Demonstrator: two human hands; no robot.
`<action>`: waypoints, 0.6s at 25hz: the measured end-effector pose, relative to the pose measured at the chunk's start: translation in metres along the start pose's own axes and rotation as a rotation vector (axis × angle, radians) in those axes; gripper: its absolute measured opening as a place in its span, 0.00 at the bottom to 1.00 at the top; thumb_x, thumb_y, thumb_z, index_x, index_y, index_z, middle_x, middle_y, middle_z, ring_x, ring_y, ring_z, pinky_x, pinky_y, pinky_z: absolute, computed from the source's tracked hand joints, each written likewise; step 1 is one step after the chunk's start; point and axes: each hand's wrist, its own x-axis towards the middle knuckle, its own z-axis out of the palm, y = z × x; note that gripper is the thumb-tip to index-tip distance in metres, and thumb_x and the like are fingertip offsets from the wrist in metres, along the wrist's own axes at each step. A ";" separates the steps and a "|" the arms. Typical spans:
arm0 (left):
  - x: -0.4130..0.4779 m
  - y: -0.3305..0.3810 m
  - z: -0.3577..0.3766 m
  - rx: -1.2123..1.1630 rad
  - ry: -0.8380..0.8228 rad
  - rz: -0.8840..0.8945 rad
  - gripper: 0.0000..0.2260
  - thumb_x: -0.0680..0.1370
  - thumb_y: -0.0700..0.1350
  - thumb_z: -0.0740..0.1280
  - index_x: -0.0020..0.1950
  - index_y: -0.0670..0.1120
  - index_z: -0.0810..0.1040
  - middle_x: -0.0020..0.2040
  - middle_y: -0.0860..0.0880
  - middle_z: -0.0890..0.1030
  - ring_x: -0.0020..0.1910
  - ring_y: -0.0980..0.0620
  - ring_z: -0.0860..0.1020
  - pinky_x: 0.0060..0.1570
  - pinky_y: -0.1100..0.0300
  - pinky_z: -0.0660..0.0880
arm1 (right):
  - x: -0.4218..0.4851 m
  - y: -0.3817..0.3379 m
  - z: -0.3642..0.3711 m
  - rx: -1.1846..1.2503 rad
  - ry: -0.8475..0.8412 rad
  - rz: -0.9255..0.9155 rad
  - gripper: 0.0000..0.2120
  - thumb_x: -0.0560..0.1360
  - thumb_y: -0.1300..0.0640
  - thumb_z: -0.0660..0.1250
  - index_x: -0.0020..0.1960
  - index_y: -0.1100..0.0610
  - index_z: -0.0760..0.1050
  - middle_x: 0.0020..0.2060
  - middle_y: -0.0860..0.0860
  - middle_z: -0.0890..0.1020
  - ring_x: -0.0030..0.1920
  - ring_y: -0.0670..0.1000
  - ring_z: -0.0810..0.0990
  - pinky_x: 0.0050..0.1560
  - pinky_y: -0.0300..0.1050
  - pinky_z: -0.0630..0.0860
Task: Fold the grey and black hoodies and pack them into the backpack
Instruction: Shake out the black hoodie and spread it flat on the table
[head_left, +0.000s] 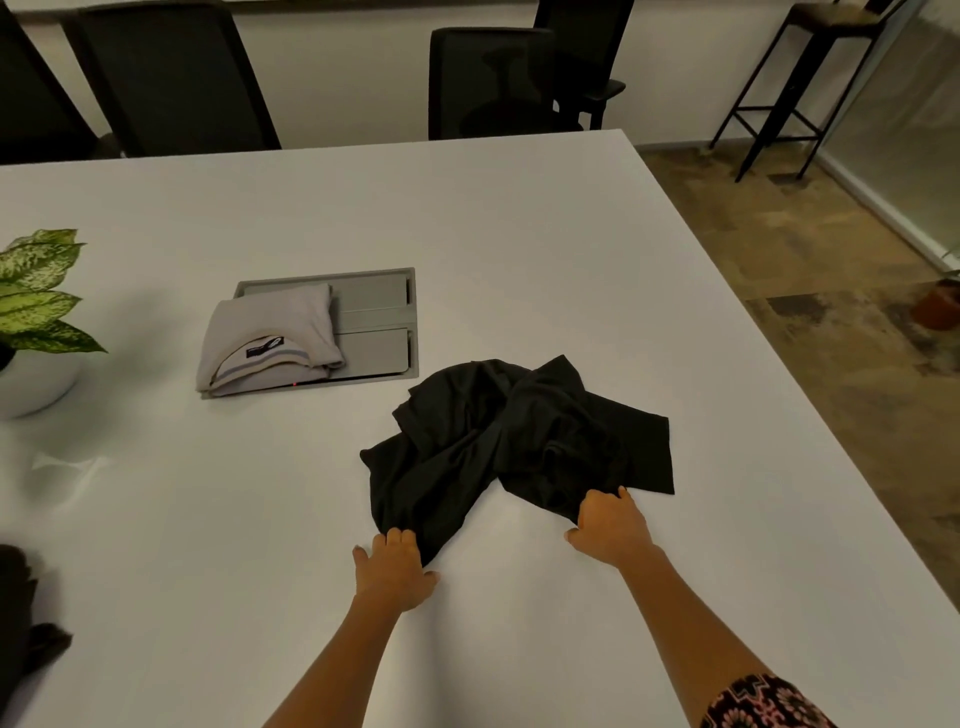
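The black hoodie (514, 441) lies crumpled on the white table (519, 234), right of centre. My left hand (395, 569) grips its near left corner, fingers curled into the cloth. My right hand (610, 525) grips its near edge further right. The grey hoodie (270, 338) sits folded at the left of centre, resting partly on a grey cable hatch (374, 317). A dark object (21, 613) at the left edge may be the backpack; only a small part shows.
A potted plant (36, 312) in a white pot stands at the table's left edge. Black chairs (171, 78) line the far side. The table's right edge runs diagonally, with floor and a stool (800, 78) beyond.
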 end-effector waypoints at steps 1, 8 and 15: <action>-0.007 -0.005 0.009 -0.003 0.029 -0.018 0.29 0.80 0.62 0.57 0.74 0.46 0.62 0.72 0.47 0.66 0.72 0.45 0.65 0.73 0.43 0.56 | -0.012 -0.002 0.008 0.002 0.022 0.000 0.13 0.77 0.46 0.65 0.44 0.54 0.68 0.41 0.48 0.75 0.49 0.49 0.80 0.77 0.48 0.51; -0.054 -0.082 0.043 0.097 0.204 -0.295 0.19 0.82 0.56 0.52 0.65 0.50 0.74 0.63 0.50 0.76 0.64 0.48 0.72 0.70 0.42 0.60 | -0.087 0.006 0.044 0.010 0.061 0.191 0.09 0.78 0.51 0.61 0.44 0.55 0.71 0.46 0.51 0.76 0.52 0.53 0.78 0.72 0.50 0.61; -0.075 -0.074 0.036 -0.080 0.590 -0.161 0.17 0.70 0.40 0.71 0.57 0.38 0.75 0.60 0.37 0.75 0.61 0.36 0.73 0.70 0.35 0.59 | -0.108 -0.044 0.060 0.190 0.514 0.059 0.08 0.65 0.57 0.66 0.44 0.58 0.74 0.44 0.56 0.76 0.45 0.60 0.76 0.45 0.53 0.75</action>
